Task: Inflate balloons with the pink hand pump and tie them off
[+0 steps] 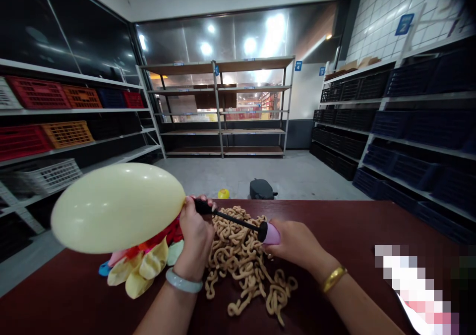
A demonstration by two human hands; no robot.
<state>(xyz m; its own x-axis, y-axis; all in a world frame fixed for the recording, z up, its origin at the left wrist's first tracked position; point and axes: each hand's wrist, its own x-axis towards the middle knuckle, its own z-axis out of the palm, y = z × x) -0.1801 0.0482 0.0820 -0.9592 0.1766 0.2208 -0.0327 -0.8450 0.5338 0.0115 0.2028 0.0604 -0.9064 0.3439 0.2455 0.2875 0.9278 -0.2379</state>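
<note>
Left of centre, over the table (pixel 349 221), I've got the balloon (pixel 119 208): pale yellow, blown up, neck at the black end of the pump (pixel 238 220). Pump slants down rightward above a pile (pixel 241 255) of beige curly pieces. Loose balloons (pixel 143 265), limp, mixed colours, lie just below the big one. Table is dark red-brown. White item (pixel 408 314) at lower right is mostly pixelated; can't tell what it is.

Beyond: grey floor (pixel 297 174) with a dark bag (pixel 261 189) and a yellow thing (pixel 223 194), rack (pixel 222 102) at the back, coloured crates (pixel 70 133) shelved left, dark bins (pixel 416 171) right.

Far edge runs just past the hands; balloon hides part of the left edge. Most room to move I see: right of the pile, up to the white item.

Left hand (pixel 196 228): fingers curled round the balloon's neck and pump end. Right hand (pixel 293 241): wrapped round the pump's lilac end, thumb and fingers closed.
</note>
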